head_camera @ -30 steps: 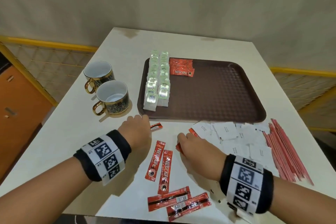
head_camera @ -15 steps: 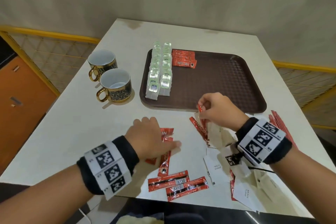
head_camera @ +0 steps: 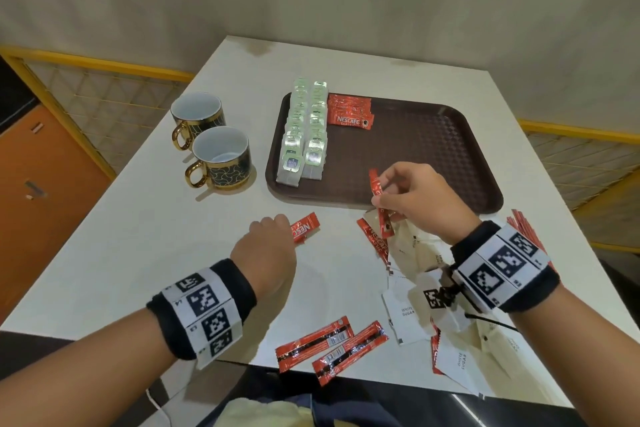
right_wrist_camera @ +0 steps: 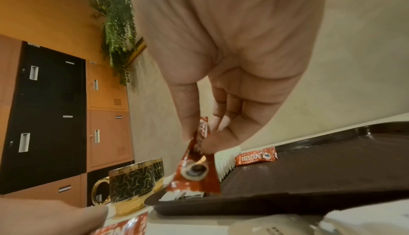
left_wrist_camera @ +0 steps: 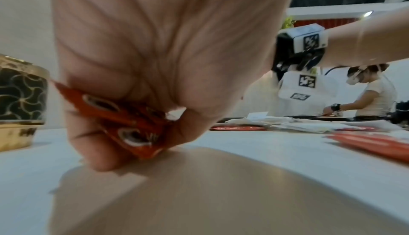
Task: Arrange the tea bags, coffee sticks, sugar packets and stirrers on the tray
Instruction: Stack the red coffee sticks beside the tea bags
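Note:
A brown tray (head_camera: 433, 149) on the white table carries two rows of tea bags (head_camera: 306, 130) along its left side and a small pile of red coffee sticks (head_camera: 351, 113) beside them. My right hand (head_camera: 408, 196) pinches a red coffee stick (head_camera: 380, 208) just above the tray's near edge; the right wrist view shows that coffee stick (right_wrist_camera: 194, 168) hanging from thumb and fingers. My left hand (head_camera: 273, 239) grips a bunch of coffee sticks (left_wrist_camera: 124, 121) against the table, their ends (head_camera: 304, 227) poking out. More coffee sticks (head_camera: 332, 347), sugar packets (head_camera: 412, 312) and red stirrers (head_camera: 523, 222) lie loose on the table.
Two black-and-gold cups (head_camera: 221, 156) stand left of the tray. The table's near edge (head_camera: 242, 362) runs just behind the two loose sticks. Yellow railings flank the table. Another person (left_wrist_camera: 372, 93) works at a far table.
My left hand has gathered the loose sticks from the table and slid forward with them. My right hand has lifted its stick a little toward the tray's near edge.

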Tool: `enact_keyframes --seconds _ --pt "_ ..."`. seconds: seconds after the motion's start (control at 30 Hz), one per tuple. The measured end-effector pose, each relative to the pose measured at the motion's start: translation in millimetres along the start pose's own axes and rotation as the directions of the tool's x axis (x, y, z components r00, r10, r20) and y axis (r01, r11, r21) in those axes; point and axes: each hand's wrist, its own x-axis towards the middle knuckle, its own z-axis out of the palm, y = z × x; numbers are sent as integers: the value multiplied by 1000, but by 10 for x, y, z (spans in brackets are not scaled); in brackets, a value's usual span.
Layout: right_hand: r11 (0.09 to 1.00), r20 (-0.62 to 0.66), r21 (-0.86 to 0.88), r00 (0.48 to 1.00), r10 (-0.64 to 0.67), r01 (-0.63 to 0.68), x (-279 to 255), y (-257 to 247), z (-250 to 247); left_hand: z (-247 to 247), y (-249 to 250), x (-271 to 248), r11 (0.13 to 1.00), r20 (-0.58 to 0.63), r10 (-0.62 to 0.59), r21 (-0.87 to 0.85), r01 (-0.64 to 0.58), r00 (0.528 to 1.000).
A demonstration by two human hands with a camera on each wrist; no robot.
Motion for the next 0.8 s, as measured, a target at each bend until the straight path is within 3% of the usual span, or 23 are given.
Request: enact_keyframes --seconds 0.07,0.1,0.13,0.2,0.27,0.33,0.47,0.63,0.7,0.73,0.8 --pt "995 35 100 999 7 -10 -69 -61 -1 -136 -63 59 974 58 35 -227 -21 998" --pt "986 66 164 998 0 -11 -112 -100 5 -196 -95 99 918 88 83 -393 -42 993" --pt "975 104 223 994 -15 -9 -159 -151 17 -276 -103 125 812 90 127 -582 -51 988" --pt "947 170 322 983 -62 4 -253 -285 54 -435 -52 110 491 43 175 -870 -49 984" --pt "912 173 408 978 -120 40 -311 -425 97 -584 87 4 212 -11 247 -975 -65 969" --pt "889 108 447 982 -157 93 -313 -533 120 -705 234 -121 86 -42 354 -993 -77 934" --pt "880 31 455 985 -170 137 -264 -603 144 -811 348 -219 173 -215 416 -935 -309 883" --pt "846 76 528 988 -134 74 -307 -514 13 -705 111 -132 228 -169 419 -931 -284 892" --pt "932 29 304 976 -217 198 -402 -414 -24 -677 -50 -100 266 -131 357 -935 -234 925" --pt "952 84 134 954 -287 275 -481 -347 0 -679 -138 -77 291 -123 317 -931 -220 940" --pt "913 393 -141 868 -304 383 -674 -207 155 -691 -295 -17 332 -148 246 -916 -227 958"
